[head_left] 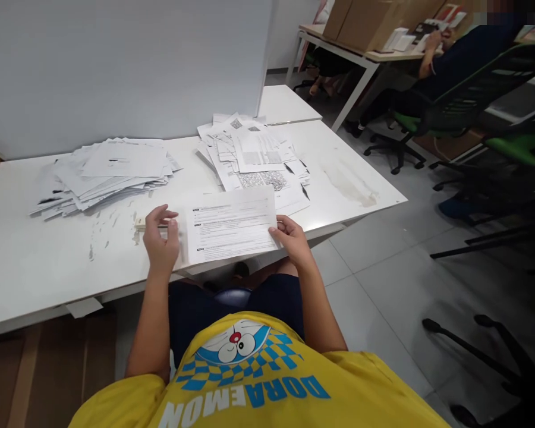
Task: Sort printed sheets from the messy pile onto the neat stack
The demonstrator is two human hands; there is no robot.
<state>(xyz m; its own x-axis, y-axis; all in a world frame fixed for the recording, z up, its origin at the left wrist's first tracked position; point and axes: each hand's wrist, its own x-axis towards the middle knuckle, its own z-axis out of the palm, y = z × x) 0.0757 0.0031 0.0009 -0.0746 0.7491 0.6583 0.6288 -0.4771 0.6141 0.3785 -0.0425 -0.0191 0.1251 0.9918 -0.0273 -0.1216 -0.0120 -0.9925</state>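
Note:
A printed paper form [232,229] with several lines of text and small black labels is held above the front edge of the white table [116,261]. My right hand [292,239] pinches its right edge, thumb on top and fingers underneath. At the form's left edge is my left hand [161,238], its thumb and fingers apart; it grips nothing that I can see. Partly hidden behind that hand lies a small cream-coloured object [139,223]. Just beyond the form is a messy pile of printed papers [258,148], and to the left another stack of papers [116,166].
A pale partition [125,65] stands along the table's back. Green and black swivel chairs [410,122] are at the right. Beyond, a person's arm [428,56] reaches over another table with cardboard boxes [361,24]. Brown cardboard [57,368] sits under the table at left.

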